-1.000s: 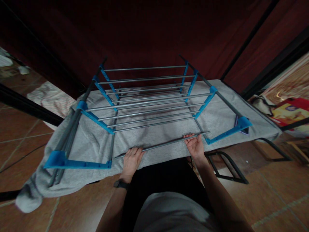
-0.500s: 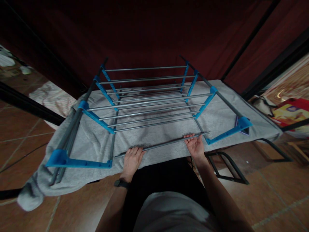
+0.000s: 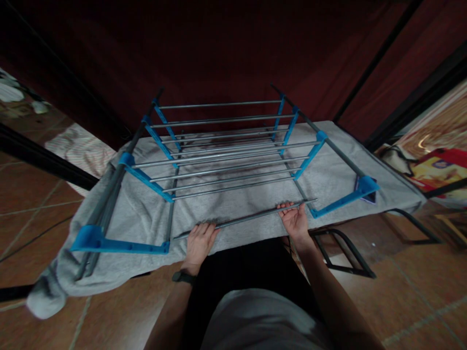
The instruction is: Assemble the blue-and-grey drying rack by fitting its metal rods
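Observation:
A loose grey metal rod [image 3: 251, 216] lies crosswise near the front edge of the cloth, its right end higher in view than its left. My left hand [image 3: 200, 241], palm down, is wrapped round it near the left end. With the palm turned up, my right hand [image 3: 295, 221] grips the rod near its right end. Beyond the rod stands a drying rack frame with several cross bars [image 3: 233, 158]. Blue plastic brackets join its tubes; the front left bracket [image 3: 131, 247] and front right bracket [image 3: 343, 198] have no bar between them.
Grey cloth [image 3: 321, 167] covers the surface under the rack. Behind it hangs a dark red curtain [image 3: 219, 48]. A phone-like dark object [image 3: 370, 196] lies by the front right bracket. Black metal legs [image 3: 350, 255] stand over the tiled floor [image 3: 120, 311].

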Available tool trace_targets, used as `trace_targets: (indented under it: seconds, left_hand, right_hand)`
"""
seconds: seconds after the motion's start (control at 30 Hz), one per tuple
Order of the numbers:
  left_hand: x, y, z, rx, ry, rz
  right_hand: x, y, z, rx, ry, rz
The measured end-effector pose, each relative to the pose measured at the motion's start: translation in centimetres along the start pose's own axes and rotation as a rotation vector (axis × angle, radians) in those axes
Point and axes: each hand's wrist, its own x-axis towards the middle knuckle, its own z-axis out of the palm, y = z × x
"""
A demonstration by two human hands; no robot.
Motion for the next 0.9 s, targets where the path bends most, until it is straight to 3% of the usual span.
trace_targets:
  seconds: [0.9]
  left_hand:
    - [-0.19, 0.29, -0.16, 0.004, -0.008, -0.005]
  right_hand:
    - [-0.13, 0.12, 0.01, 0.018, -0.009, 0.002]
